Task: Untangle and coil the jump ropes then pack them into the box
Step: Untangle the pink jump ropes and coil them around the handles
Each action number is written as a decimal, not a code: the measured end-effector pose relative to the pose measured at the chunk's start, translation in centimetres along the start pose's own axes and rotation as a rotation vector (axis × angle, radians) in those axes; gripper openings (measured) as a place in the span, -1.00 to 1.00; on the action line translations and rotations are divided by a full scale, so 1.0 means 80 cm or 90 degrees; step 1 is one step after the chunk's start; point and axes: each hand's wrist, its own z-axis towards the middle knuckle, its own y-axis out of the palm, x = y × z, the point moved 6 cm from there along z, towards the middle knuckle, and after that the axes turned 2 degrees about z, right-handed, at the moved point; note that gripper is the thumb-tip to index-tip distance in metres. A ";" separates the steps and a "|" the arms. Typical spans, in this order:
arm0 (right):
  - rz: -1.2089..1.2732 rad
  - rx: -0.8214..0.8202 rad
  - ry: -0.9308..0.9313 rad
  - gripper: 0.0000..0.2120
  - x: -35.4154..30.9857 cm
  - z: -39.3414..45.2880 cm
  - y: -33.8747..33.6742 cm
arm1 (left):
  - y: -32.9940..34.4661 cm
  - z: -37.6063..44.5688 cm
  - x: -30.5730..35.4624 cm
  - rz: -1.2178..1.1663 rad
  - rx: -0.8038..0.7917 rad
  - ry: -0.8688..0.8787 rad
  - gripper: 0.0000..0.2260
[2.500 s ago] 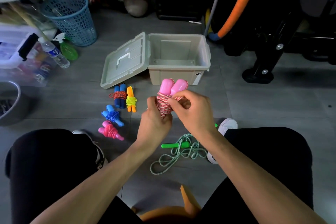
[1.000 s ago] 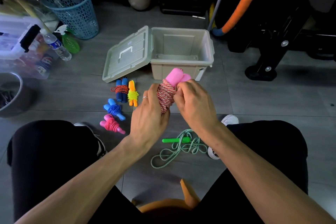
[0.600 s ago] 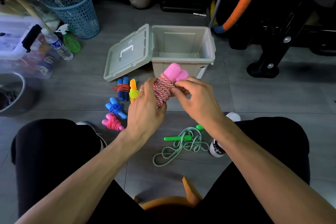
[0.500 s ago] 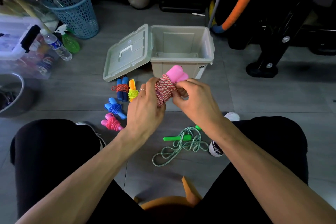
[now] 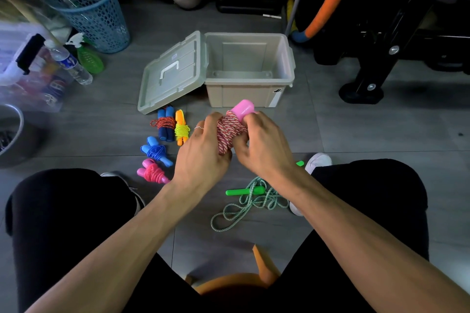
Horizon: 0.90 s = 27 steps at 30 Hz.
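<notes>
Finishing the wrap on the pink-handled rope [image 5: 230, 132], held above the floor in front of the box [image 5: 287, 58]: left hand [image 5: 201, 155] gripping the coil, right hand [image 5: 264, 146] pinching its end. Lying coiled already: four bundles [image 5: 165, 134] beside the lid [image 5: 173, 71]. Waiting loose: green rope [image 5: 250, 202]. Sitting empty: the box, nothing packed.

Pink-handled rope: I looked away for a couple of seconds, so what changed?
The pink-handled rope tipped rightward; one pink handle shows instead of two. Both hands keep gripping it, left hand and right hand. The box, four coiled ropes and green rope stayed put.
</notes>
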 end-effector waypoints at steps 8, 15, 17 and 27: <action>0.108 0.006 -0.046 -0.76 -0.004 -0.008 -0.008 | -0.014 0.002 -0.003 -0.021 0.035 0.037 -0.50; 0.066 0.031 -0.024 -0.80 -0.003 -0.008 -0.013 | -0.001 0.002 0.004 -0.012 0.019 0.009 -0.47; 0.025 0.028 -0.011 -0.64 -0.001 -0.007 -0.009 | 0.005 0.002 0.006 -0.009 0.006 0.005 -0.46; 0.143 0.098 -0.028 -0.60 -0.005 -0.007 -0.018 | 0.008 0.006 0.014 -0.183 -0.029 0.020 -0.46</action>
